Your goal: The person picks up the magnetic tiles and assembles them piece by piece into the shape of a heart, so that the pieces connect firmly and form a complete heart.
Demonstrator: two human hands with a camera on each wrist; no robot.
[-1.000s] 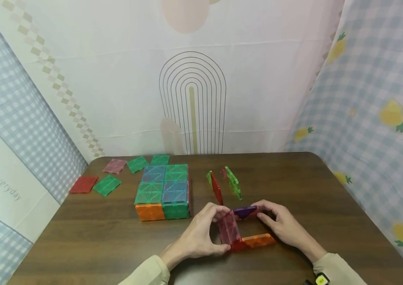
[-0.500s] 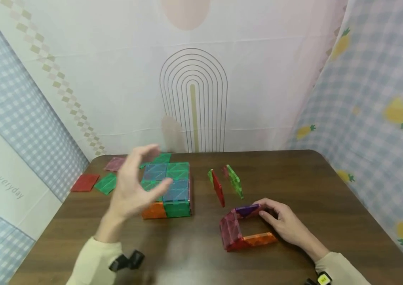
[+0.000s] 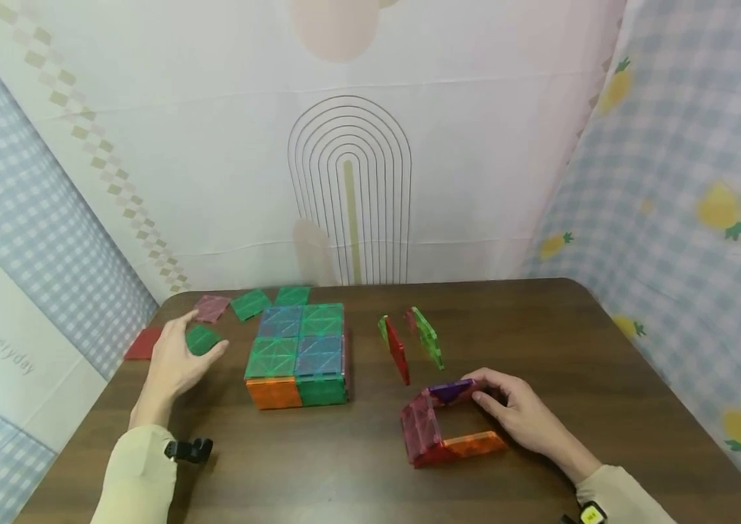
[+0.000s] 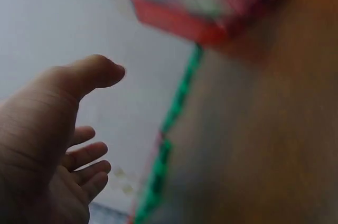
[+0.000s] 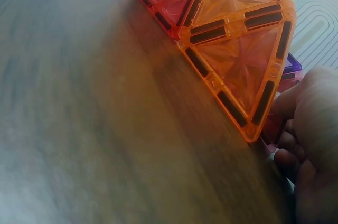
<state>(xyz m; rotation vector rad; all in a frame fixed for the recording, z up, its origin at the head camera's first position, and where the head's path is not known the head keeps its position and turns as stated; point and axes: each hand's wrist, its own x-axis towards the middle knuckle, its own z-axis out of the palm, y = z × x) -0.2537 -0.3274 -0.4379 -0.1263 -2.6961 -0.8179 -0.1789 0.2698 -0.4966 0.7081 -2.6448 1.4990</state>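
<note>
On the table, I think the box is done but the small tile shape lacks a side, with the right hand pinching its far side and the left hand (wide, holding nothing) by a green tile.

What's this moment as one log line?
left hand: empty, near green tile; right hand: holds tile frame; tile block: on table

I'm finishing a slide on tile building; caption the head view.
Right hand holds a magnetic-tile structure, left hand near a loose green tile, a larger tile box between the hands.
</note>
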